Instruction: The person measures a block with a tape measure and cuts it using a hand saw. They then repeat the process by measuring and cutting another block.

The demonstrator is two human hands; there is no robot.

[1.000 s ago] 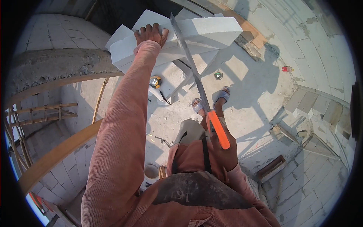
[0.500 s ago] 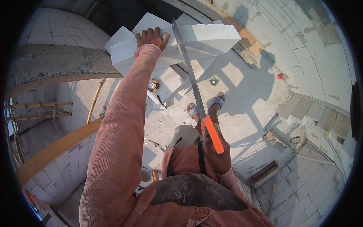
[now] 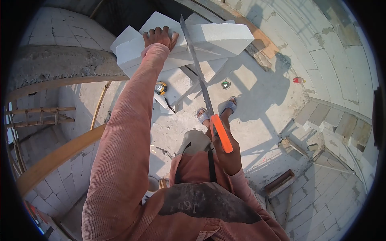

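My left hand lies on top of a long white block, fingers spread and slightly bent over its far edge. My right hand is wrapped round the orange handle of a hand saw. The saw's toothed blade crosses the block just right of my left hand, its tip pointing past the far side. A cut in the block shows beside the blade. More white blocks lie under and behind the long one. A yellow and black tape measure rests on a pale block below.
My sandalled feet stand on the dusty floor. A green round object and a red item lie farther off. Wooden planks run along the left. Block walls curve round, and a bucket stands by my leg.
My right hand and the saw have moved forward, up in the picture, so the blade reaches farther over the block. My left hand stays on the block.
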